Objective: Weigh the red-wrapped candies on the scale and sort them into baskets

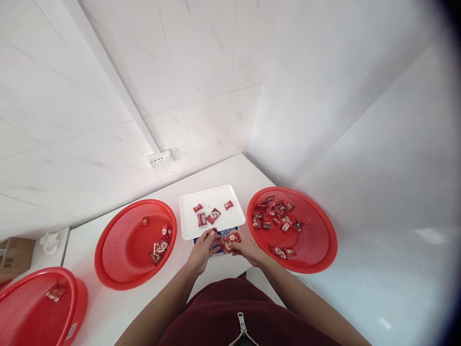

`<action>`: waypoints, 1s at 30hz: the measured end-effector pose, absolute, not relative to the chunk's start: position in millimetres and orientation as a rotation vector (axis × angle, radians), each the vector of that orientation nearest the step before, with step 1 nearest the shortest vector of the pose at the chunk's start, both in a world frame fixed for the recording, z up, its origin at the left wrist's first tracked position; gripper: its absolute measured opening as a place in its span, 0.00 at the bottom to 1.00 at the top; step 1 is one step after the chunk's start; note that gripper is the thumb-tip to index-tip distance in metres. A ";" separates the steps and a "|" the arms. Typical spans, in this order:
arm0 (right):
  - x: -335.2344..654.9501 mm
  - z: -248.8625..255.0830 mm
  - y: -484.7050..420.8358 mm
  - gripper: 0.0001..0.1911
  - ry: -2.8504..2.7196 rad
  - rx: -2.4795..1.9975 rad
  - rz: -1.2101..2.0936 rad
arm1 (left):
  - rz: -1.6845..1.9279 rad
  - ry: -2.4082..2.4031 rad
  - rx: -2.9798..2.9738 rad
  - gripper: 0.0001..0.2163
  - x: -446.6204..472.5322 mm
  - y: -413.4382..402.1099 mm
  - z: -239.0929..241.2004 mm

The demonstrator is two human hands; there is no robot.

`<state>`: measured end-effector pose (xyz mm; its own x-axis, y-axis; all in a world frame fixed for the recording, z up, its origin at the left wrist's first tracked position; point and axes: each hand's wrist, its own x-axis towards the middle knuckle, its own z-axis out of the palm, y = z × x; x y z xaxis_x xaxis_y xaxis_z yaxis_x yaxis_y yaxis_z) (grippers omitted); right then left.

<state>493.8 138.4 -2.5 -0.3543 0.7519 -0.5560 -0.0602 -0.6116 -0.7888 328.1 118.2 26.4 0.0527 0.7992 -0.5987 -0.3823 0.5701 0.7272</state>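
Note:
My right hand [248, 248] is closed on several red wrapped candies [227, 243], held over a blue keypad [227, 232] with printed digits. Close beside it, my left hand [202, 251] is closed, with a bit of red wrapper at its fingertips. Just beyond both hands lies a white tray [187, 197], which looks like the pan of a weighing scale. On the tray are a large red packet [213, 216], a second packet [202, 219] and two small ones. The hands partly cover the keypad.
A red basket [326, 230] at the right holds many red packets. Another red basket [108, 257] at the left has several, and a third basket [74, 298] stands at the lower left. A wall socket [159, 158] and a cardboard box [16, 259] are farther off.

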 end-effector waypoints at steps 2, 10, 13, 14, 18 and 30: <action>494.2 -12.0 146.4 0.17 -0.849 -1.405 1.949 | 0.994 1.266 0.339 0.16 313.6 116.0 21.4; 486.5 -1.4 181.1 0.24 -0.677 -1.306 1.854 | 0.904 1.308 0.333 0.16 292.5 98.1 16.5; 487.3 0.9 172.0 0.30 -0.733 -1.402 1.899 | 0.804 1.270 0.443 0.18 297.1 91.4 13.5; 487.9 0.8 165.5 0.29 -0.783 -1.408 1.949 | 0.753 1.260 0.509 0.18 298.9 89.2 12.1; 487.1 3.2 135.7 0.19 -1.235 -1.236 2.142 | 0.514 1.192 0.833 0.18 306.8 82.7 7.5; 500.8 5.3 113.2 0.11 -1.293 -1.393 1.917 | 0.563 1.247 0.945 0.12 324.7 97.3 12.3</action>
